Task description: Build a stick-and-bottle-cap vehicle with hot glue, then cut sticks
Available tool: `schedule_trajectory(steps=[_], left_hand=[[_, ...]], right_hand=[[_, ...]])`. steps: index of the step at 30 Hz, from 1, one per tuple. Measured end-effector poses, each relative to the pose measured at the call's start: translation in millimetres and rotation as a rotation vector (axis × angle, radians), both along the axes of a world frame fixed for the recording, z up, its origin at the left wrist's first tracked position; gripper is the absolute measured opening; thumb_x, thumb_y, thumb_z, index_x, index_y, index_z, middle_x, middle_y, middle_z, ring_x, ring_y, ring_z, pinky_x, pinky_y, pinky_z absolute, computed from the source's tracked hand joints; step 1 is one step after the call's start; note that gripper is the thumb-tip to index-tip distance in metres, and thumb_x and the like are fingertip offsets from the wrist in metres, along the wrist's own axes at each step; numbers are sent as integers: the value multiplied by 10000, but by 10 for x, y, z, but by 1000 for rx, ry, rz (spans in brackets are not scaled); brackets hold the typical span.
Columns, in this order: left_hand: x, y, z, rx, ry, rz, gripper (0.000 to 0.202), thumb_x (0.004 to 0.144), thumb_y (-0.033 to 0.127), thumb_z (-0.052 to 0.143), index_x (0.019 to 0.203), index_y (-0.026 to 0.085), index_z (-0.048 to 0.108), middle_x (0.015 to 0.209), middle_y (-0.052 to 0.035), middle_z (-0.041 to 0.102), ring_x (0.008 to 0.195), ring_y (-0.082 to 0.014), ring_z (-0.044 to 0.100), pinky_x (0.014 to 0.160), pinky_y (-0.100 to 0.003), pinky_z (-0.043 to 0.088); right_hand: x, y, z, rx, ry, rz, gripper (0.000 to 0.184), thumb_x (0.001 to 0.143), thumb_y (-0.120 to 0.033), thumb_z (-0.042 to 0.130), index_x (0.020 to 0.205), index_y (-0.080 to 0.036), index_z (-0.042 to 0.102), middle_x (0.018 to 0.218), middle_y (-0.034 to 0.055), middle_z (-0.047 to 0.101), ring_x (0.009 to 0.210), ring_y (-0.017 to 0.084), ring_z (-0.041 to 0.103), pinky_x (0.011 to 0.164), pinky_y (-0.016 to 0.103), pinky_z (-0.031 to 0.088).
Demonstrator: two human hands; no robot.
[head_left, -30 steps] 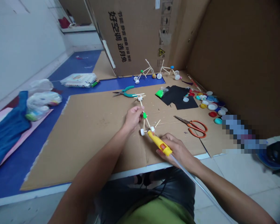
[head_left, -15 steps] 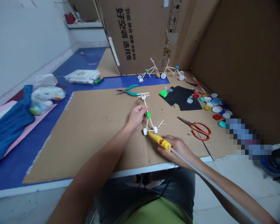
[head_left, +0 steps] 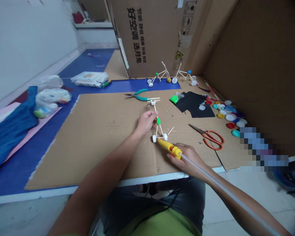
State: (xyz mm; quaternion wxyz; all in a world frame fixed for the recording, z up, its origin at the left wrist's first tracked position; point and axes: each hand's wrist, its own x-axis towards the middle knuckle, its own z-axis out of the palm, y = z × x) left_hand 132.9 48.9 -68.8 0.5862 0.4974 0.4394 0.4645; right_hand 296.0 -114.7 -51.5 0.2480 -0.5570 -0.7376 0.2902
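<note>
While in left grip (head_left: 145, 124), stick frame (head_left: 158, 121) near glue gun (head_left: 170, 148)

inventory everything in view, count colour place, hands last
stick model: 1, pale, in left hand
glue gun: 1, yellow, in right hand
other stick models: 2, pale, far back
pliers: 1, teal-handled, beyond left hand
scissors: 1, orange-handled, right of glue gun
sheets: count unclear, black, beyond scissors
small packet: 1, green, beside sheets
caps: many, mixed colours, far right
large packet: 1, white, back left
plastic bags: count unclear, whitish, left
cloth: 1, blue, left edge
table: 1, blue-topped, centre
cardboard: several, brown, on table, upright behind
shirt: 1, green, bottom
left hand: 1, on stick model
right hand: 1, around glue gun
</note>
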Motion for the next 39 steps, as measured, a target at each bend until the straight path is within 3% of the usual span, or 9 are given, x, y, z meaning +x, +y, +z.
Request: schedule_trajectory(steps=[39], left_hand=[[9,-22,35,-3,11,-1,265,846,310,643,637,171,557,517,52,506,428,-46,387,437,-191,272]], right_hand=[[-4,12,-20,49,-105,5,231,929,-322,564,734,-201,574,759,20,635,659,143,569,639,258,383]])
